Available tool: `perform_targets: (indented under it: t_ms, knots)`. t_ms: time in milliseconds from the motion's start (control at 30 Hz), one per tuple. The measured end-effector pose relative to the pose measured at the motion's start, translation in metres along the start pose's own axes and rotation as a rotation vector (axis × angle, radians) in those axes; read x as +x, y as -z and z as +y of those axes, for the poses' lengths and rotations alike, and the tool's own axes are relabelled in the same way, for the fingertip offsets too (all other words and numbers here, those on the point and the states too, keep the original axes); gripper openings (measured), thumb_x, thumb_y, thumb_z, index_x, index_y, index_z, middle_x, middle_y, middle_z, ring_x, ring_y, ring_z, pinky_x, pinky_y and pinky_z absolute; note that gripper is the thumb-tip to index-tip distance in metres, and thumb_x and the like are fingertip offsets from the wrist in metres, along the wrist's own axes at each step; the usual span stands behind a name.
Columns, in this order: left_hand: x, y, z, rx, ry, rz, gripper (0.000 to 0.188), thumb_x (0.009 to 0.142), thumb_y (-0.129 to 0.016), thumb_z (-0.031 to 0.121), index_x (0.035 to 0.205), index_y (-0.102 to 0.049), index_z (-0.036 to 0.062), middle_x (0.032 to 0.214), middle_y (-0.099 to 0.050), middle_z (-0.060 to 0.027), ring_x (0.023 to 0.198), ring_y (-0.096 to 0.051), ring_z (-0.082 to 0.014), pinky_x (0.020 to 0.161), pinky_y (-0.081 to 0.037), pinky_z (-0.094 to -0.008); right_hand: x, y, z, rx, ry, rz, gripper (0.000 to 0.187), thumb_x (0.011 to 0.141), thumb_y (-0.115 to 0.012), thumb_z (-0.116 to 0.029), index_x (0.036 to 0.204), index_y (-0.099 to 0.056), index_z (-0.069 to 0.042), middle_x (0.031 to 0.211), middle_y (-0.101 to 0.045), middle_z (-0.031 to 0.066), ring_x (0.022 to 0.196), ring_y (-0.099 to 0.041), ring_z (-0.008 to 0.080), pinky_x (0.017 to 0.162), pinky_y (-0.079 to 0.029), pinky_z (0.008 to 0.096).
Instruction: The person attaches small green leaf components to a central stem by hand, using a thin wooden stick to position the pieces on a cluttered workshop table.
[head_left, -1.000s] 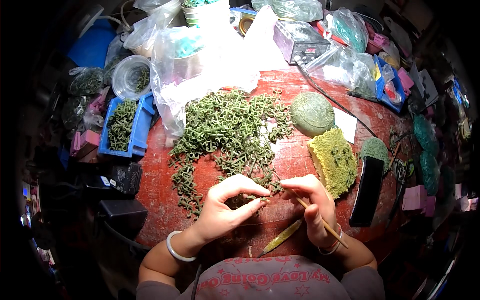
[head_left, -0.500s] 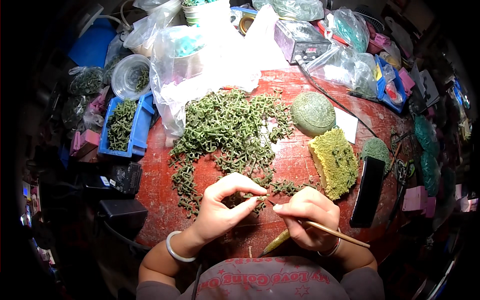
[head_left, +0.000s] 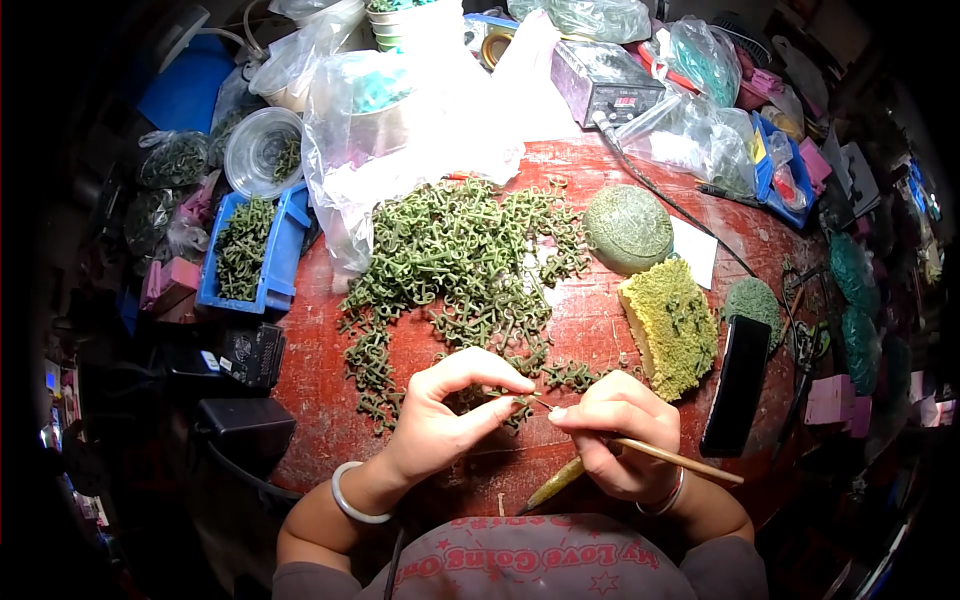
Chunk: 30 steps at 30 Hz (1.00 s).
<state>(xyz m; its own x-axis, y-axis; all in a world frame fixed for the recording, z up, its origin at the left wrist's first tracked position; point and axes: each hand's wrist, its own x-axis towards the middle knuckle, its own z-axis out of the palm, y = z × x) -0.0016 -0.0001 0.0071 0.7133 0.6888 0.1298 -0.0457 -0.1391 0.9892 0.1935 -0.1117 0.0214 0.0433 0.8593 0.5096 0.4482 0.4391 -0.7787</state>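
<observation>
My left hand (head_left: 450, 410) pinches a small green curled piece (head_left: 522, 397) between thumb and forefinger, low over the front of the table. In my right hand (head_left: 622, 435) is a slim wooden-handled tool (head_left: 690, 463), its shaft slanting down to the right. The tool's thin tip points left and is at or beside the green piece; contact is too small to make out. Just beyond both hands spreads a heap of green curled pieces (head_left: 440, 240). Partly under my right hand lies a yellowish tapered tool (head_left: 555, 487).
To the right are a round green stone-like block (head_left: 628, 228), a yellow sponge (head_left: 670, 330) with green pieces on it, and a black phone (head_left: 736, 385). A blue bin (head_left: 285, 260) of green pieces stands left. Plastic bags (head_left: 340, 150) and a control box (head_left: 605, 85) line the back.
The wooden-handled tool has shifted very slightly to the right with my right hand. My left hand keeps its pinch in nearly the same place.
</observation>
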Motion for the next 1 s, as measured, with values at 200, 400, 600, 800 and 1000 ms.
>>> perform_targets:
  t_ms: [200,400,600,800,1000]
  knots:
    - [-0.001,0.000,0.001,-0.228,0.140,-0.043,0.015,0.087,-0.065,-0.005,0.101,-0.069,-0.0007,0.100,-0.065,-0.0089,0.082,-0.063,-0.0124,0.067,-0.050,-0.0237,-0.001,0.004,0.003,0.422,-0.237,-0.062,0.021,0.084,-0.064,0.006,0.103,-0.071,0.001,0.086,-0.066,0.0107,0.073,-0.060,0.0171,0.067,-0.048,0.0287]
    - [-0.001,-0.001,0.011,-0.398,0.406,-0.059,0.022,0.090,-0.068,0.002,0.111,-0.068,0.0030,0.109,-0.067,-0.0048,0.080,-0.064,-0.0073,0.052,-0.048,-0.0176,0.001,0.003,0.005,0.374,-0.303,-0.046,0.019,0.087,-0.062,0.006,0.104,-0.071,0.002,0.089,-0.068,0.0123,0.076,-0.064,0.0181,0.070,-0.050,0.0286]
    - [0.003,-0.004,0.018,-0.288,0.435,-0.046,0.020,0.085,-0.071,-0.004,0.104,-0.067,0.0012,0.109,-0.068,-0.0102,0.081,-0.065,-0.0102,0.049,-0.045,-0.0171,0.000,0.004,0.007,0.330,-0.256,-0.019,0.020,0.087,-0.062,0.007,0.104,-0.071,0.002,0.088,-0.068,0.0121,0.076,-0.063,0.0176,0.069,-0.049,0.0283]
    - [0.002,-0.003,0.015,-0.358,0.418,-0.047,0.023,0.084,-0.070,-0.006,0.105,-0.067,0.0017,0.110,-0.067,-0.0114,0.085,-0.065,-0.0116,0.049,-0.047,-0.0174,-0.005,0.004,0.010,0.478,-0.312,-0.045,0.019,0.089,-0.061,0.005,0.104,-0.071,0.002,0.088,-0.067,0.0098,0.078,-0.063,0.0156,0.070,-0.048,0.0277]
    - [0.002,-0.003,0.016,-0.365,0.408,-0.052,0.022,0.084,-0.070,-0.006,0.104,-0.068,0.0014,0.111,-0.067,-0.0121,0.087,-0.065,-0.0125,0.049,-0.047,-0.0173,-0.005,0.005,0.009,0.522,-0.357,-0.070,0.018,0.091,-0.060,0.002,0.105,-0.071,0.001,0.090,-0.067,0.0094,0.080,-0.062,0.0146,0.072,-0.048,0.0269]
